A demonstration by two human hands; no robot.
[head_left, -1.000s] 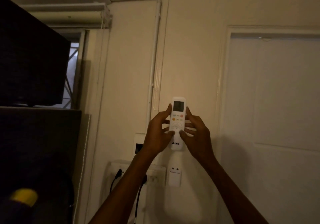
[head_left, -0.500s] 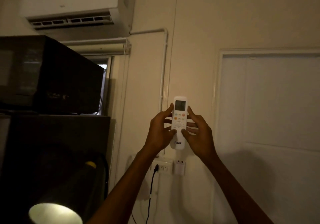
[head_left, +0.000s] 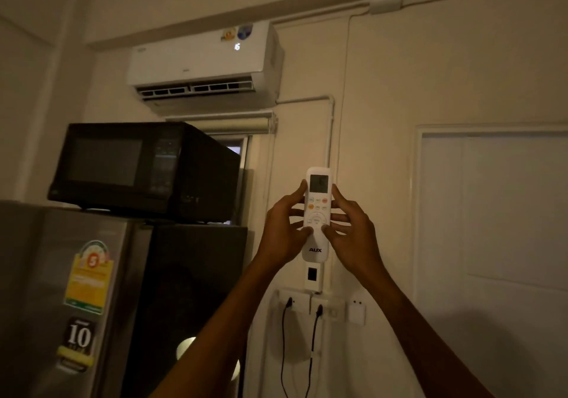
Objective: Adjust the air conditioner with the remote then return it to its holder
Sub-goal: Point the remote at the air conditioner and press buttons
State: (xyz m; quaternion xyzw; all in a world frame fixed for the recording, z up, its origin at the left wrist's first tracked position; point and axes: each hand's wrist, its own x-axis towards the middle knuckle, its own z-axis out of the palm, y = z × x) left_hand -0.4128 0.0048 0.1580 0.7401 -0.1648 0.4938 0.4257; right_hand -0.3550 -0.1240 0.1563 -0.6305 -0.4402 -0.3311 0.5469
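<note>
A white remote (head_left: 318, 201) with a small screen and the word AUX is held upright in front of the wall, at chest height. My left hand (head_left: 284, 231) grips its left side and my right hand (head_left: 350, 231) its right side, both thumbs resting on the lower buttons. The white air conditioner (head_left: 203, 59) hangs high on the wall to the upper left, with a lit number on its front and its flap open. A small white holder (head_left: 356, 313) with two dots is fixed to the wall below the remote, to the right of the sockets.
A black microwave (head_left: 141, 170) sits on a grey fridge (head_left: 61, 290) at the left. Two wall sockets (head_left: 307, 304) with black cables plugged in lie under my hands, with a small white wall panel (head_left: 313, 276) above them. A white door (head_left: 491, 228) fills the right.
The view has tilted up and to the left, bringing the whole air conditioner, the microwave and the fridge into sight. My hands keep the same grip on the remote.
</note>
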